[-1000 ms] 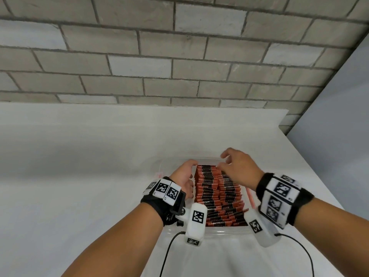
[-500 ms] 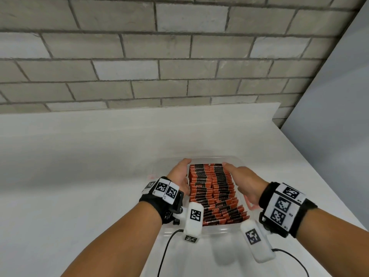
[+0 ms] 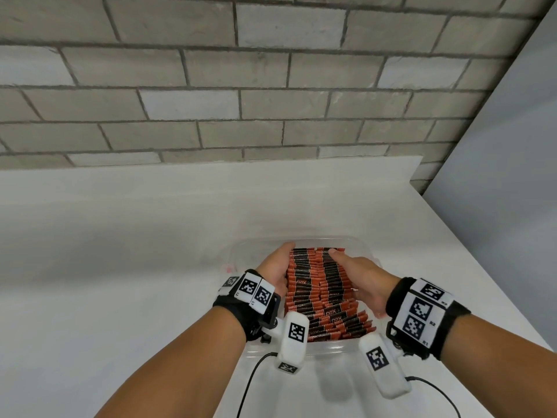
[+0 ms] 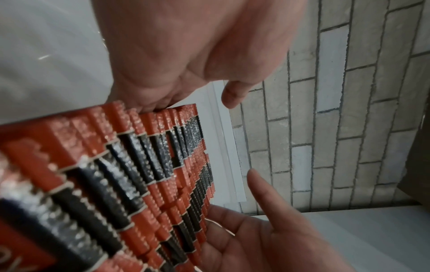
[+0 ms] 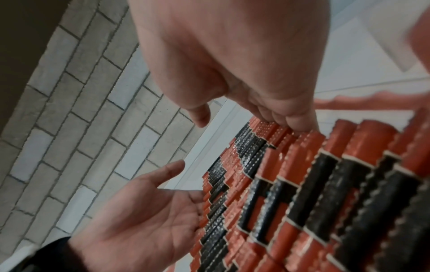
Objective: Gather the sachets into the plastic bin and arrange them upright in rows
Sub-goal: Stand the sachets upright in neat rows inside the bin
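Red-and-black sachets stand packed in two rows inside a clear plastic bin near the table's front. My left hand presses flat against the left side of the rows, fingers straight and thumb free. My right hand presses the right side, fingertips at the far end. In the left wrist view my left hand reaches down beside the sachets, its fingertips hidden. In the right wrist view the right fingers touch the sachets' top edges, opposite the left hand.
The bin sits on a white table against a brick wall. A grey panel runs along the table's right edge. Wrist-camera cables trail over the near side. A blurred red strip lies beside the rows.
My right hand came down from above the far end of the rows and now lies along their right side. The left hand has stayed against the left side.
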`<state>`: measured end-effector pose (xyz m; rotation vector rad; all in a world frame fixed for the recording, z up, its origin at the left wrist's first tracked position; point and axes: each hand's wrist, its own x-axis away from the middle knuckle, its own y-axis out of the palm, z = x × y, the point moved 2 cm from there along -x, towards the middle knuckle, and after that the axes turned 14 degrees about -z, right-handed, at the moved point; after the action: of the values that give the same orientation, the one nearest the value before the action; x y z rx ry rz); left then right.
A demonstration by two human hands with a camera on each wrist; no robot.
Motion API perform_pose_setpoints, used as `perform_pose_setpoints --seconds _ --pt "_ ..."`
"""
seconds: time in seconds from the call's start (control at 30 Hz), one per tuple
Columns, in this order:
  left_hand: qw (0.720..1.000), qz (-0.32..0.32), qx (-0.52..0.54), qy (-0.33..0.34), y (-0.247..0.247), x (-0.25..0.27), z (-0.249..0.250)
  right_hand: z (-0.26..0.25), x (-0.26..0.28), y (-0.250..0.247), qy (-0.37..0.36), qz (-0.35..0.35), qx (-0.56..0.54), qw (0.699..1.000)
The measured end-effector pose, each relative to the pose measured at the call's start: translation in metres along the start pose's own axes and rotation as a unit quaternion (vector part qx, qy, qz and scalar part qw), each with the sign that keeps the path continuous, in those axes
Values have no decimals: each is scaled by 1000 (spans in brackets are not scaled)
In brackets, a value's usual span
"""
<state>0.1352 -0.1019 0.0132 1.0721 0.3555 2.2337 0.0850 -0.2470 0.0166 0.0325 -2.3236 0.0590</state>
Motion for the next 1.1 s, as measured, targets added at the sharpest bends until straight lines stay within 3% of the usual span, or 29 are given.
perform_pose_setpoints --seconds 0.3,0.77,1.1 --pt "999 32 -33 5 3 8 10 -12 2 -7 -26 48 -22 998" --pt "999 39 -33 14 -2 -3 6 -15 -6 -7 -29 31 -28 999" --pt "998 57 -19 -32 -12 3 3 -8 5 -11 -13 50 -19 999"
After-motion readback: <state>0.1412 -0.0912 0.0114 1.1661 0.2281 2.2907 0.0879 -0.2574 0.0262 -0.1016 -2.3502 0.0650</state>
